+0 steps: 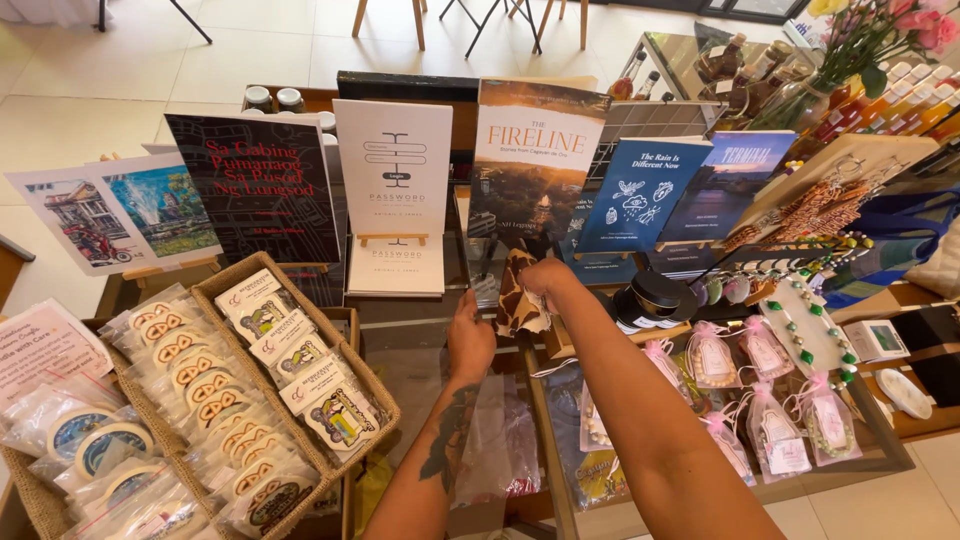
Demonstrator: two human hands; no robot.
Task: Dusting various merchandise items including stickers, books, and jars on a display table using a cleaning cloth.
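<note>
The right hand pinches the top edge of a brown spotted cloth in a closed grip, the left hand just beside it with its grip closed on the cloth's lower edge, above the glass table, standing books just beyond them.

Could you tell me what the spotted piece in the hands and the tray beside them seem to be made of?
The spotted piece, held by the right hand with the left hand just below, looks like soft matte fabric: it folds and droops. The tray looks like woven natural fibre, judging by its braided tan rim.
</note>
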